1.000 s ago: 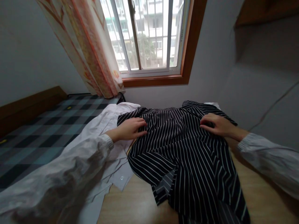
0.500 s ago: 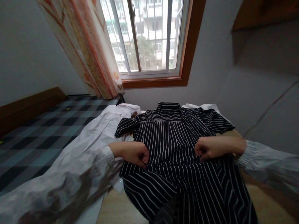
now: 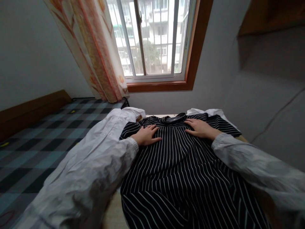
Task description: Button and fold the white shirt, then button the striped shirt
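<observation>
A black shirt with thin white stripes [image 3: 181, 171] lies spread on a wooden table, collar [image 3: 175, 119] at the far end. My left hand [image 3: 145, 135] rests flat on the shirt's upper left, just below the collar, fingers stretched out. On the upper right of the shirt my right hand [image 3: 200, 128] lies flat too, fingers apart. Neither hand holds anything. Both arms wear pale grey sleeves.
A white shirt [image 3: 105, 133] lies partly under the striped one, draped off the table's left side. A bed with a checked blue-black cover [image 3: 40, 140] stands at left. Ahead are a window [image 3: 154, 38], an orange patterned curtain [image 3: 95, 54] and grey walls.
Both hands let go of the pinched cloth at mid-shirt and moved up to just below the collar, now lying flat. The shirt looks smoother and the view has leaned closer.
</observation>
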Demonstrator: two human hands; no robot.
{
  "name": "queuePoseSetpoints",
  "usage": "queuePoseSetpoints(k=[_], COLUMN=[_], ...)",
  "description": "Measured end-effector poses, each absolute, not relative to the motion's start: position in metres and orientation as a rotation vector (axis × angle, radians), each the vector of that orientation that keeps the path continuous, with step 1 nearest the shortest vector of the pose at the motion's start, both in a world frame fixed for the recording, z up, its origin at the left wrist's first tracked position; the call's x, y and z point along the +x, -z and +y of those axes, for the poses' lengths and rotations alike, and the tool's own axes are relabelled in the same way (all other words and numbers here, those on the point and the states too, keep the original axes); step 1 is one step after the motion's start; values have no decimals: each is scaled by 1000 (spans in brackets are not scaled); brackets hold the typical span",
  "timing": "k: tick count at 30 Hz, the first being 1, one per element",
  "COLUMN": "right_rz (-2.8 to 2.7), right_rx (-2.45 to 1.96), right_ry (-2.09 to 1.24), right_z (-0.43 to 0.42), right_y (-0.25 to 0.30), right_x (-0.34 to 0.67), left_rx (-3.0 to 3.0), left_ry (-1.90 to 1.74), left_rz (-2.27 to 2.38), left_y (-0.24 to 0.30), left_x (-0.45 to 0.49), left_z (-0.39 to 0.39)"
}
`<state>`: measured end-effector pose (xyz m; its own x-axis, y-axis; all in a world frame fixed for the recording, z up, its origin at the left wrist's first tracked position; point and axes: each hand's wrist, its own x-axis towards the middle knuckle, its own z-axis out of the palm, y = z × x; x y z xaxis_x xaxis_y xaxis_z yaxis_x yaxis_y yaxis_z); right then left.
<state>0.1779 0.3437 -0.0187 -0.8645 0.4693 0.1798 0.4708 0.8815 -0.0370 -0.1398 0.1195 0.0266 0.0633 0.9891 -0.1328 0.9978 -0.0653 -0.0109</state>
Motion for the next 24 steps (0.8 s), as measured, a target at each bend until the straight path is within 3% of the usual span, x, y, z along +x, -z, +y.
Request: queuePoseSetpoints(k=[5, 11, 16, 21, 24], right_rz=[-2727, -2613, -2684, -2073, -2043], right_rx=[-870, -696, -871, -1211, -1059], right_ry=[10, 113, -127, -115, -78], right_z=[354, 371, 396, 419, 414], right_y=[13, 3, 13, 15, 15], right_x=[158, 114, 87, 72, 73], left_rx=[2118, 2080, 1828, 1843, 1836], left_ry=[64, 115, 192, 233, 247], left_rz=[2293, 2609, 2645, 2625, 2631], left_y=[-33, -41, -49, -52, -52], left_x=[-143, -161, -181, -192, -197], left_z=[133, 164, 171, 164, 161])
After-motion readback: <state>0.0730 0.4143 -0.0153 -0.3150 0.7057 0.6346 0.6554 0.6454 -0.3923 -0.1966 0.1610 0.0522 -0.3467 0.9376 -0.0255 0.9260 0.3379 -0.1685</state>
